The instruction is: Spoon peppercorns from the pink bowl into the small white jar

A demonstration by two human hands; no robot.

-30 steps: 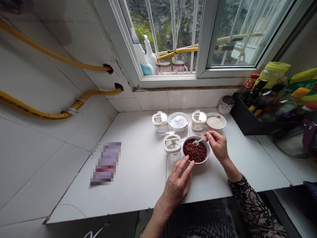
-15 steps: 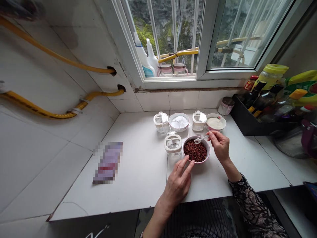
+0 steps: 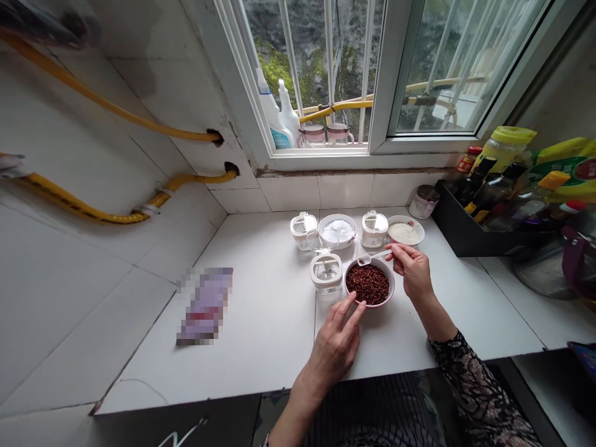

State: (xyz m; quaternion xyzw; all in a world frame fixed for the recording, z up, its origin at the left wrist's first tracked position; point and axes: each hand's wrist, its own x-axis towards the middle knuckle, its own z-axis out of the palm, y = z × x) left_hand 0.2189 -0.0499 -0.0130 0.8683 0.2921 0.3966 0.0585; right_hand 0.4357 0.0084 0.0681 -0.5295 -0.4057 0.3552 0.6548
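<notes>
Inside the white bowl (image 3: pixel 392 282) lie reddish-brown granules (image 3: pixel 369 285).

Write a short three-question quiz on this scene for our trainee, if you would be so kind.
1. What is the right hand holding by its handle over the bowl of dark red granules?
2. True or false: the left hand is gripping a bottle.
3. Which stands between the two white-topped jars at the back?
A) the black crate
B) the bowl of white powder
C) the yellow hose

Key:
1. A small white scoop.
2. False; its fingertips are at the near rim of the granule bowl.
3. B.
</notes>
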